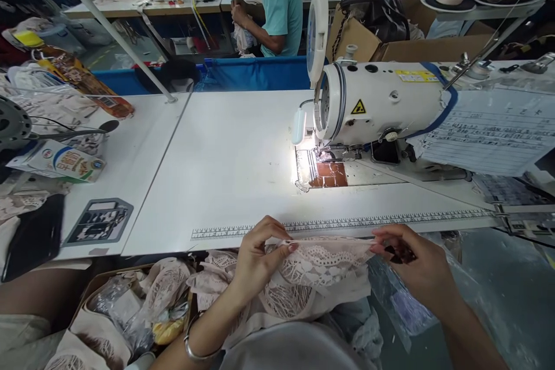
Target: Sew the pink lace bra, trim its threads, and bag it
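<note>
A pale pink lace garment piece [321,269] is stretched between my two hands at the front edge of the white table. My left hand [264,251] pinches its upper edge near the left end. At the right end, my right hand [405,257] grips the same edge between thumb and fingertips; something small and dark shows among its fingers, too unclear to name. The garment's lower part hangs toward my lap. Just behind the hands runs a measuring tape [347,224] along the table edge. Beyond it stands the white sewing machine [377,98], its needle area lit.
Left on the table are a bottle [82,75], a carton [58,161] and a grey-framed card [100,221]. Below stands a box of lace pieces and plastic bags [125,300]. A written sheet [498,127] hangs on the machine. Another person [281,6] sits beyond the table.
</note>
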### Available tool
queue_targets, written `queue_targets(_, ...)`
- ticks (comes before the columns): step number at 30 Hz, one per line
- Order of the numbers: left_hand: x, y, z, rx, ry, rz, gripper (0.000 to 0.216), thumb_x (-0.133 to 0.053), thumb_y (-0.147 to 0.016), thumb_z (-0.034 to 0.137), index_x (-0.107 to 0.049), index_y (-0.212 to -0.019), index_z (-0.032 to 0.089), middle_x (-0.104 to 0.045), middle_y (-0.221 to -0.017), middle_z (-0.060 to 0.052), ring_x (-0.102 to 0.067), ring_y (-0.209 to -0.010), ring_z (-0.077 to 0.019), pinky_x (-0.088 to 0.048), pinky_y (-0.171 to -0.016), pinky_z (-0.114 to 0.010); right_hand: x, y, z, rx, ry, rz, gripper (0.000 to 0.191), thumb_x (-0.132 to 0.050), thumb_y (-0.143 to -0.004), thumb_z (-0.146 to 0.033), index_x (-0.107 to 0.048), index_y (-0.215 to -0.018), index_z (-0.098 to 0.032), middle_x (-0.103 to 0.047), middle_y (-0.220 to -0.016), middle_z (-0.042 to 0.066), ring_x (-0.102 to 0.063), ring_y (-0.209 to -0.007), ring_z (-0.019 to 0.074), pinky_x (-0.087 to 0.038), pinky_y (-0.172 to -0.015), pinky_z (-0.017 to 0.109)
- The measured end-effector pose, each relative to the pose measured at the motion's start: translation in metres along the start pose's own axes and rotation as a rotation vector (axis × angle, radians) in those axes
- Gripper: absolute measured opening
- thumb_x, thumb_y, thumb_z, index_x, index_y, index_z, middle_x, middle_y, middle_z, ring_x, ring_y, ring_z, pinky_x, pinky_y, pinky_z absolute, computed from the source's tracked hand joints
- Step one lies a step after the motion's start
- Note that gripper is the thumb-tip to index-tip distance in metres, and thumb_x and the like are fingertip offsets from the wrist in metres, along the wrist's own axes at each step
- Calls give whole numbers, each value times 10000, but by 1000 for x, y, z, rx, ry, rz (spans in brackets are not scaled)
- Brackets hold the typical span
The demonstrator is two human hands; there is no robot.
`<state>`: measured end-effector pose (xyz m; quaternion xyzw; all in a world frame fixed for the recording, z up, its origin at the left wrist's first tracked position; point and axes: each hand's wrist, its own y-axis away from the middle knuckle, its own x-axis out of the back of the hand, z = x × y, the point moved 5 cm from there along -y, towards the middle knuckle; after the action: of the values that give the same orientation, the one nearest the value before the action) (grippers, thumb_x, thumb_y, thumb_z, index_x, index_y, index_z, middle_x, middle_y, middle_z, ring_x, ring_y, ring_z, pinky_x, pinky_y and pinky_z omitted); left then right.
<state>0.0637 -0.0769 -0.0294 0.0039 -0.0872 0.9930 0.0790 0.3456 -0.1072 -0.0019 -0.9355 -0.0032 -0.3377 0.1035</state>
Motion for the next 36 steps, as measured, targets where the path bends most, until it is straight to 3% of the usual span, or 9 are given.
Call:
queue_targets(7, -5, -1, -7, 74, 206, -77, 218, -827, -809, 316, -671, -743, 179, -592, -766, -29, -563, -747, -148, -484, -683, -274, 20, -12, -2, -20, -127, -215, 222, -664, -921, -414, -665, -761, -261, -611, -688, 15, -463, -491, 126, -381, -454, 270)
queue_targets(10, -16, -8, 2, 105, 118, -372, 233, -796, -836, 369, -661, -848, 180, -599, -871, -46, -575, -817, -165, -499, -744, -295, 27, -15, -10, 39, -254, -306, 213, -692, -905, -386, -629, -741, -266, -558, -644, -5, -497, -538, 138, -417, -513, 267)
queue_targets(12, -31, -10, 14, 51, -29, -605, 380, -829, -794, 399, -654, -1060, 191, -611, -1066, -93, -585, -986, -216, -504, -859, -340, 23, -15, -24, 82, -252, -364, 187, -686, -910, -347, -633, -751, -262, -556, -661, -8, -477, -535, 125, -401, -509, 259)
queue_targets(14, -49, -12, 25, -43, -101, -725, 512, -832, -789, 402, -611, -1199, 191, -593, -1178, -128, -562, -1097, -250, -489, -936, -365, 10, -17, -40, 87, -163, -416, 148, -664, -916, -290, -642, -775, -253, -567, -705, -3, -466, -543, 115, -373, -498, 249)
queue_targets(17, -71, -14, 34, -85, -7, -666, 185, -690, -925, 343, -666, -968, 165, -620, -968, -85, -594, -907, -185, -501, -812, -287, -9, -19, -57, 90, -56, -450, 138, -624, -916, -236, -617, -778, -241, -573, -746, 3, -513, -620, 125, -372, -534, 240)
queue_targets(20, -80, -16, 30, -44, 73, -548, 264, -630, -965, 313, -631, -754, 154, -581, -808, -46, -550, -742, -135, -461, -688, -240, -16, -19, -52, 39, -55, -463, 116, -602, -945, -308, -606, -847, -246, -565, -762, -3, -505, -616, 125, -367, -533, 235)
queue_targets(25, -72, -22, 25, -2, 108, -497, 279, -640, -957, 325, -617, -739, 150, -552, -783, -36, -512, -707, -122, -422, -652, -236, -5, -13, -21, -91, -145, -399, 210, -685, -902, -405, -538, -913, -255, -368, -653, -73, -366, -516, 100, -290, -487, 220)
queue_targets(29, -70, -25, 25, 5, 123, -502, 287, -656, -948, 334, -625, -732, 149, -538, -777, -34, -500, -709, -124, -404, -633, -235, -5, -10, -11, -109, -191, -416, 194, -685, -903, -406, -571, -916, -249, -382, -708, -56, -369, -547, 94, -325, -520, 221)
queue_targets(36, -73, -23, 25, -21, 123, -523, 150, -676, -919, 174, -648, -773, 150, -531, -808, -17, -500, -729, -107, -403, -643, -210, -9, -14, -10, -159, -226, -437, 259, -683, -899, -498, -601, -936, -255, -374, -697, -52, -342, -539, 99, -288, -499, 230)
